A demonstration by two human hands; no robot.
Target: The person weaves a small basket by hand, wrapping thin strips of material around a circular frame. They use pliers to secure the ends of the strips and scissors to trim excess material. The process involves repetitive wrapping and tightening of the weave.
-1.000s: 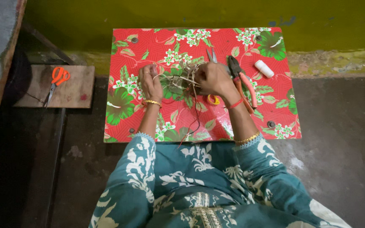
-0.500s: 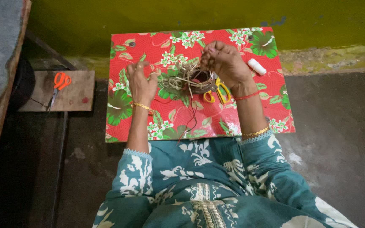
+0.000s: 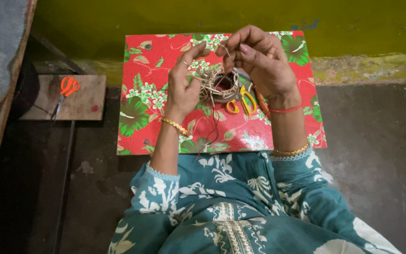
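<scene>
Now lifted off the red floral mat (image 3: 146, 70) toward frame centre: small woven ring (image 3: 222, 84), cradled by left hand (image 3: 183, 89), right hand (image 3: 259, 61) pinching a strand above; weaving underway, likely.

I am seeing dry, rough straw fibres in the small woven ring (image 3: 222, 84), glossy oilcloth covering the desk (image 3: 165, 70), and scissors (image 3: 240, 101) showing shiny yellow plastic handles.
</scene>
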